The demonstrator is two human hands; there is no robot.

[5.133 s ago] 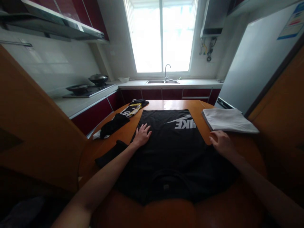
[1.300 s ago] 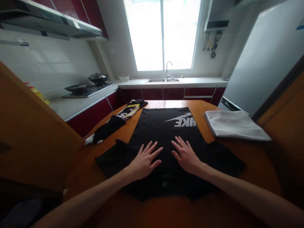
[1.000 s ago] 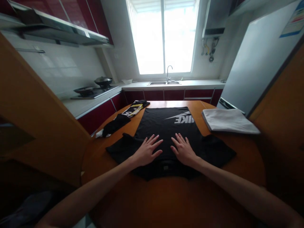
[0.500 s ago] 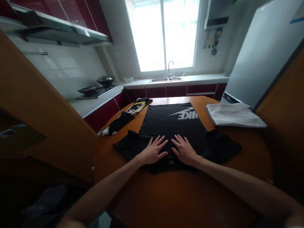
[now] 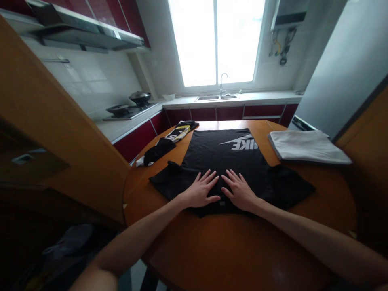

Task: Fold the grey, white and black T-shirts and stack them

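Note:
A black T-shirt (image 5: 224, 157) with a pale NIKE print lies spread out on the round wooden table (image 5: 230, 242). Its neck end faces me, and the sleeves reach out to both sides. My left hand (image 5: 201, 189) rests flat on the shirt near the collar, fingers spread. Beside it, a small gap away, my right hand (image 5: 239, 190) also lies flat on the black cloth with its fingers apart. Between the two wrists a small label shows at the collar. Neither hand grips anything.
A folded white cloth (image 5: 307, 146) lies at the table's right. Crumpled black, yellow and white clothing (image 5: 169, 141) lies along its left edge. Beyond stand a counter with a sink (image 5: 216, 97), a stove with pans (image 5: 140, 97), and a fridge (image 5: 339, 72).
The whole view has shifted slightly, so things appear a little farther right. Both hands remain flat on the shirt, with their fingertips slightly closer together.

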